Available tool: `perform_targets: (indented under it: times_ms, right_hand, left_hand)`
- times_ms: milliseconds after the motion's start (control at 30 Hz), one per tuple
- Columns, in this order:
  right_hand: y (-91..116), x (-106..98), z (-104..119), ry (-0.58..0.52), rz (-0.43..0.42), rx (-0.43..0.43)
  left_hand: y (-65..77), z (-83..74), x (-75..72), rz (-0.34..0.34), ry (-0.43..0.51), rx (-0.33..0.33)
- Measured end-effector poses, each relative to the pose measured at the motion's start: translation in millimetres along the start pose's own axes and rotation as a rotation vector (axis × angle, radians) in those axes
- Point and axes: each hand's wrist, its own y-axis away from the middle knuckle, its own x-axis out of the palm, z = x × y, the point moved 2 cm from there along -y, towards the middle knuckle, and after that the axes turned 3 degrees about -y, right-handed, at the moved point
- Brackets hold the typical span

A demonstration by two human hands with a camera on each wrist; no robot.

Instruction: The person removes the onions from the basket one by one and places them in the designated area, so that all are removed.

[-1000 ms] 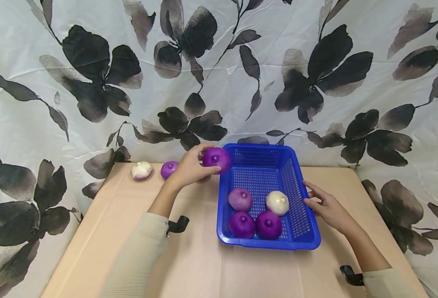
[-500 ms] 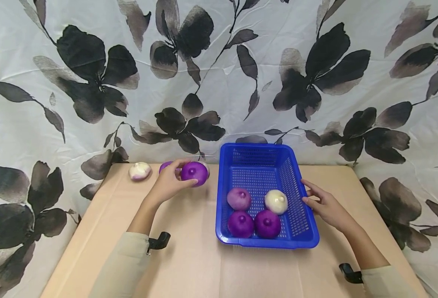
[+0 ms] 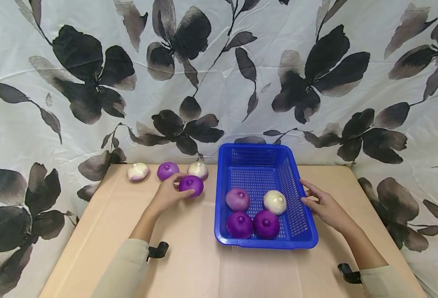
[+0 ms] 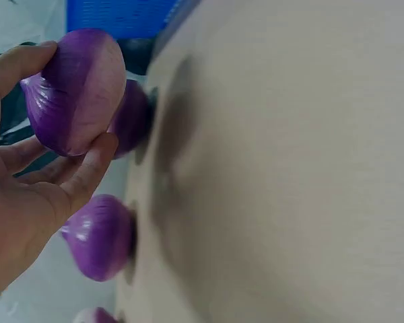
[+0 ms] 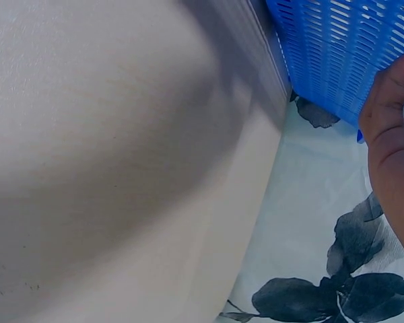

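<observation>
Moved since a second ago, one purple onion (image 3: 192,186) is now left of the basket (image 3: 254,156), pinched in the left hand (image 3: 168,193). The right hand (image 3: 326,210) grips the basket's right rim.

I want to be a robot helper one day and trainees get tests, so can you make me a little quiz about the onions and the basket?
1. Count: how many onions lie inside the blue basket?
2. True or false: the left hand is holding a purple onion.
3. Choose one: what is the right hand touching?
A) the flowery cloth
B) the side of the basket
C) a white onion

Key:
1. Four: three purple and one white.
2. True.
3. B.
</observation>
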Motion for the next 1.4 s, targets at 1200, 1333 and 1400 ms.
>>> perform_targets:
  times_ms: [1200, 1333, 1400]
  right_hand:
    - [0.8, -1.1, -0.8, -0.018, 0.006, 0.002]
    - [0.7, -0.9, -1.4, -0.017, 0.006, 0.001]
    - [0.3, -0.7, -1.6, -0.019, 0.007, 0.001]
  left_hand:
    - [1.3, 18.1, 21.2, 0.055, -0.043, -0.1]
    - [2.8, 16.4, 21.8, 0.057, -0.031, -0.097]
    - [3.5, 16.1, 21.7, 0.055, -0.028, -0.096]
